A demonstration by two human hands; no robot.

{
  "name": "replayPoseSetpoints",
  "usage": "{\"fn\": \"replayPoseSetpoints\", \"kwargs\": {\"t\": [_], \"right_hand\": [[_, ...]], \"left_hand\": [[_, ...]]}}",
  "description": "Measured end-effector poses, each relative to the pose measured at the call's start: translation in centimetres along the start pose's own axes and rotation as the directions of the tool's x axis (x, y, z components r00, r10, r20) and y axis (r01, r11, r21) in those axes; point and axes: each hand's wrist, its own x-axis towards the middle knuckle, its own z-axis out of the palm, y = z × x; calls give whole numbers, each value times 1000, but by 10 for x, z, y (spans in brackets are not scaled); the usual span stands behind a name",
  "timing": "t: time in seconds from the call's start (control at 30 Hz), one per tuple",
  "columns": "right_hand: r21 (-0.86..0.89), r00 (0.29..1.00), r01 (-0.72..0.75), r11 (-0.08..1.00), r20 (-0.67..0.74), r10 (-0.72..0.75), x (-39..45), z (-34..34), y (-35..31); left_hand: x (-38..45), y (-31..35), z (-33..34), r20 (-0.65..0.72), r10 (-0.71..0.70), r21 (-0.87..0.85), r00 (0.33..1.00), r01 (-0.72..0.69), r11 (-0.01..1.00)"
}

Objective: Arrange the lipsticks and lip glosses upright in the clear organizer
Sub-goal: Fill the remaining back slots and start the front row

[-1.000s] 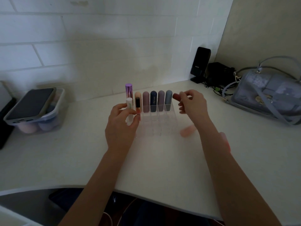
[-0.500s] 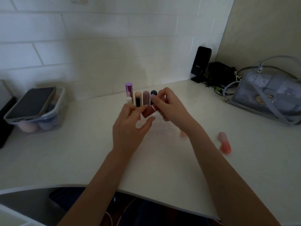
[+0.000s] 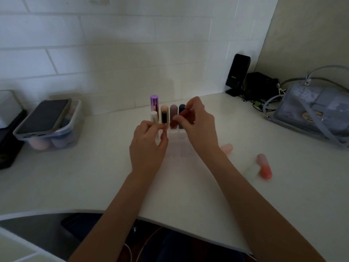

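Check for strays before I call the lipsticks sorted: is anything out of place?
Yes. Two pink tubes lie flat on the counter right of the clear organizer, not upright in it: a coral-pink tube and a paler one partly hidden behind the right forearm.

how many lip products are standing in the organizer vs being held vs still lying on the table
Standing in the clear organizer: 5 visible (purple tube, white tube, peach tube, black-capped tube, mauve tube)
Partly hidden dark blue tube: 1
Held by right hand: 1 red tube
Lying on table: 2 pink tubes
Total: 9
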Motion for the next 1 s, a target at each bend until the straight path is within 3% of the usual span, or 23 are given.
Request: {"fn": "replayPoseSetpoints", "kwargs": {"t": [0.2, 0.33, 0.67, 0.83, 1.0], "right_hand": [[-123, 993, 114, 986, 37, -110, -2, 2, -4], [-98, 983, 155, 983, 119, -144, -2, 8, -6], [52, 999, 28, 998, 31, -30, 2, -1, 0], [54, 981, -66, 996, 188, 55, 5, -11, 2], [62, 998, -69, 996, 15, 68, 6, -33, 3]], "left_hand": [[-1, -1, 2, 28, 24, -11, 999, -24, 1000], [-2, -1, 2, 44, 53, -8, 998, -53, 999], [-1, -1, 2, 55, 45, 3, 997, -45, 999], [0, -1, 2, 52, 84, -8, 995, -83, 996], [-1, -2, 2, 55, 142, -25, 988, -141, 990]]}}
